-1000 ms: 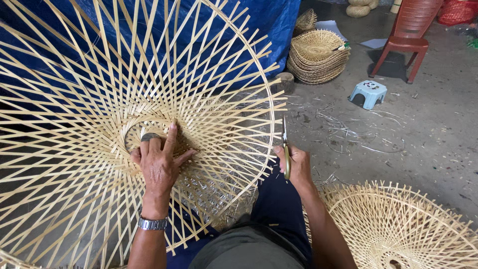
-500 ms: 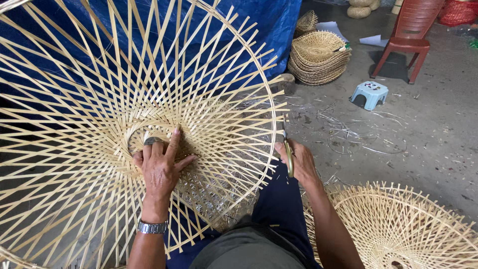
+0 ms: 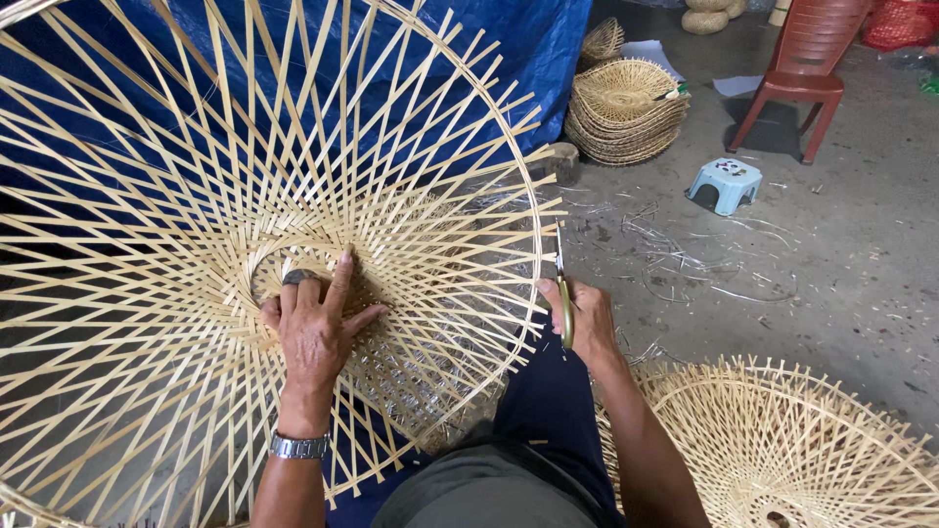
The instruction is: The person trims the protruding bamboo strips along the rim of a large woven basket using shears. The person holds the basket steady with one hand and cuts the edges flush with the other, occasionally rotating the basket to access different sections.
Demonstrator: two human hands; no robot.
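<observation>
The left hand (image 3: pixel 315 328) lies spread flat on the woven centre of the large bamboo frame (image 3: pixel 196 176) propped across the person's lap, while the right hand (image 3: pixel 585 318) is curled tight around scissors (image 3: pixel 562 293) at the frame's rim.

The left hand (image 3: pixel 315 328) lies flat, fingers spread and pointing away, a watch on its wrist; the right hand (image 3: pixel 585 318) is curled closed, forearm stretched forward

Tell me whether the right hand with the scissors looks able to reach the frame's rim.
Probably yes: the right hand holds the scissors right beside the bamboo frame's rim, with nothing between them.
</observation>
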